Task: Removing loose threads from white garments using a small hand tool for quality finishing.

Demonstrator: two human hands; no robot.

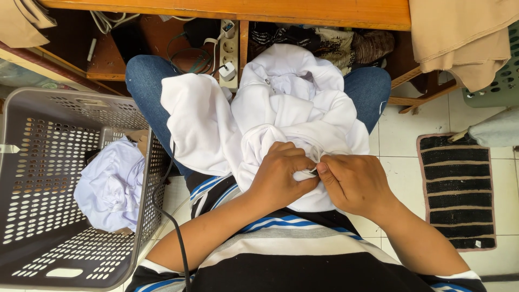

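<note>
A bunched white garment (281,108) lies across my lap, over blue jeans. My left hand (281,173) and my right hand (351,184) meet at its near edge. Both pinch a fold of the white cloth between thumb and fingers, with a small dark object between the fingertips that is too small to identify.
A grey perforated laundry basket (32,178) stands at my left with a crumpled white cloth (111,184) inside. A dark cable (162,200) hangs beside it. A wooden table edge (243,11) and a power strip (229,51) are ahead. A black striped mat (459,189) lies at right.
</note>
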